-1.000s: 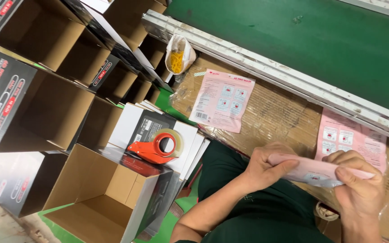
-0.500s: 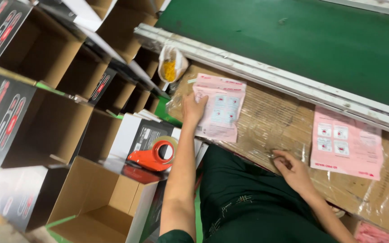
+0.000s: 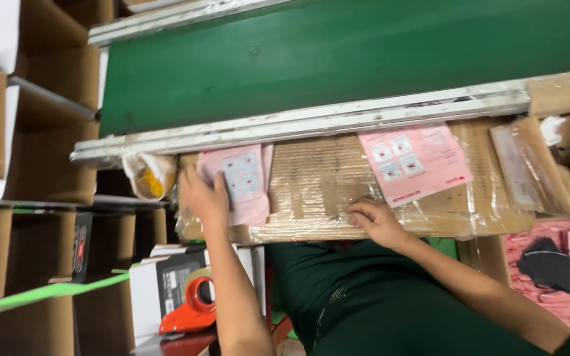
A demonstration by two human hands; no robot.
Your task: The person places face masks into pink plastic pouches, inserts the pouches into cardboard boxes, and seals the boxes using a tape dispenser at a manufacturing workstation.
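My left hand (image 3: 202, 196) lies on the left edge of a stack of pink leaflets (image 3: 244, 181) with small pictures, fingers spread over the paper. The stack rests on a cardboard work surface wrapped in clear film (image 3: 311, 181). My right hand (image 3: 376, 221) rests on the front edge of that surface with loosely curled fingers and nothing in it. Just beyond it lies a second pink leaflet (image 3: 413, 161), flat under the film. My dark green shirt fills the lower middle.
A green conveyor belt (image 3: 338, 59) runs behind a white rail (image 3: 298, 118). A plastic bag with yellow pieces (image 3: 146, 177) hangs at the left. Open cardboard boxes (image 3: 34, 165) stack on the left. An orange tape dispenser (image 3: 189, 310) sits below. A black item (image 3: 552, 264) lies on pink sheets.
A second ago both hands held a pink packet near my lap. The packet has left my hands. My left hand reached to the leaflet stack and my right hand settled on the cardboard.
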